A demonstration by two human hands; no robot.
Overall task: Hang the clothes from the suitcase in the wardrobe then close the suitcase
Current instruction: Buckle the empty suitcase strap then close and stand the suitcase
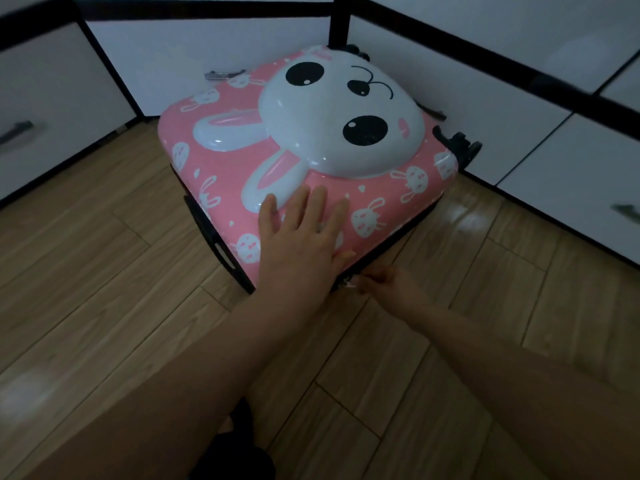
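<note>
A pink suitcase (221, 109) with a raised white rabbit face lies flat on the wooden floor, its lid down. My left hand (304, 237) rests flat on the lid near the front corner, fingers straight. My right hand (384, 282) is low at the suitcase's front corner and pinches the small metal zip pull (348, 283) on the dark zip line. No clothes are in view.
White cupboards with black frames and drawer handles (15, 131) stand on the left, behind and on the right (571, 168) of the suitcase. Black wheels (460, 147) stick out at its far right side. Wooden floor (104, 271) lies in front.
</note>
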